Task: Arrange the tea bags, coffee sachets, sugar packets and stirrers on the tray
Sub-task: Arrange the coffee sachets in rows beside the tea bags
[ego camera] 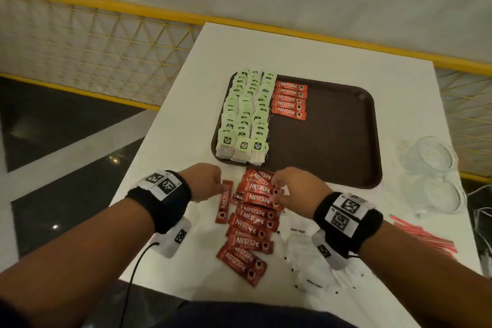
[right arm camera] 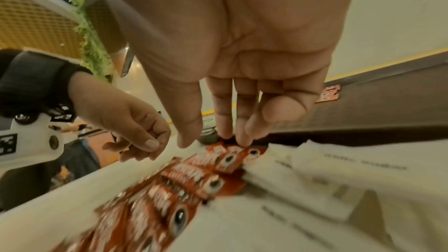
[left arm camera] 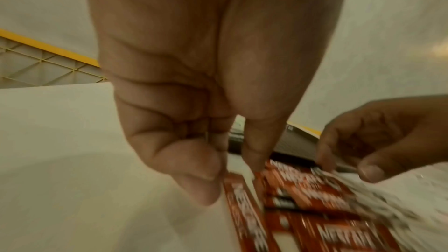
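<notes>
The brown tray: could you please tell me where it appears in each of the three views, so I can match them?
Head: the brown tray lies centre-right on the white table, beyond both hands.
Left wrist: only a dark strip of it shows right of centre, between the left thumb and the right hand.
Right wrist: it fills the right middle, behind the fingers.
Shared landmark: the loose pile of red Nescafe sachets just before its near rim.

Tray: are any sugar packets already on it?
No; the tray holds only tea bags and five coffee sachets.
</notes>
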`<action>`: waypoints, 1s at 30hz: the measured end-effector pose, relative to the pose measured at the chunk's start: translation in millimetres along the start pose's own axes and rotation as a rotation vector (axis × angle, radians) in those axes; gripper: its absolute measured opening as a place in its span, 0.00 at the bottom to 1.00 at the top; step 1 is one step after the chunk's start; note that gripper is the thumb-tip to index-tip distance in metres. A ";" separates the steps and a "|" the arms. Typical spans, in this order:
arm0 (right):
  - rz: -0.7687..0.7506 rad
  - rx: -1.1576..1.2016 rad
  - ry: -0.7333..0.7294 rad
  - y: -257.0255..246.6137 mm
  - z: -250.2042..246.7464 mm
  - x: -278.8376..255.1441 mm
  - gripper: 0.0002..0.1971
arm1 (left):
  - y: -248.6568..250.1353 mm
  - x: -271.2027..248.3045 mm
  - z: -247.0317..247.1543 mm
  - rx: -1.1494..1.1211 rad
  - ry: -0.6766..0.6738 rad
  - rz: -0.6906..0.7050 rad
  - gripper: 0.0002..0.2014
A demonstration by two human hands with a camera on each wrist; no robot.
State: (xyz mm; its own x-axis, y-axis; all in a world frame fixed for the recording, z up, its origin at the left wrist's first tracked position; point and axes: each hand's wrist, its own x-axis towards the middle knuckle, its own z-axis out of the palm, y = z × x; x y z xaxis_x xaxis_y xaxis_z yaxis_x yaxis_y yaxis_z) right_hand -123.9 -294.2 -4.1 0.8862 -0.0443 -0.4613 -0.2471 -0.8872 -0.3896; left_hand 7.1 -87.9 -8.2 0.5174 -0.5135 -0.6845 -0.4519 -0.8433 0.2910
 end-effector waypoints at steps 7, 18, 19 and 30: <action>-0.026 -0.149 0.115 -7.1 37.0 3.9 0.15 | -6.3 -2.4 44.2 0.040 0.140 -0.091 0.18; 0.092 -0.025 0.174 -16.0 34.8 8.7 0.04 | -4.7 -11.0 54.4 -0.137 0.287 -0.084 0.06; 0.114 0.029 0.181 -15.2 33.4 7.2 0.03 | -5.2 -12.6 52.7 -0.189 0.321 -0.066 0.05; 0.252 0.402 0.329 18.0 18.5 -23.8 0.09 | 55.3 -9.5 41.8 0.016 0.202 0.285 0.09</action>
State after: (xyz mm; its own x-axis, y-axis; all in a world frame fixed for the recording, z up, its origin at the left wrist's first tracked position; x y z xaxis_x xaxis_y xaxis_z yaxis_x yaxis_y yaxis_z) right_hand -156.7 -300.7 -14.9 0.8402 -0.4287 -0.3321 -0.5387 -0.5896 -0.6018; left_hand -53.2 -123.0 -13.6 0.5012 -0.7507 -0.4304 -0.6096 -0.6593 0.4401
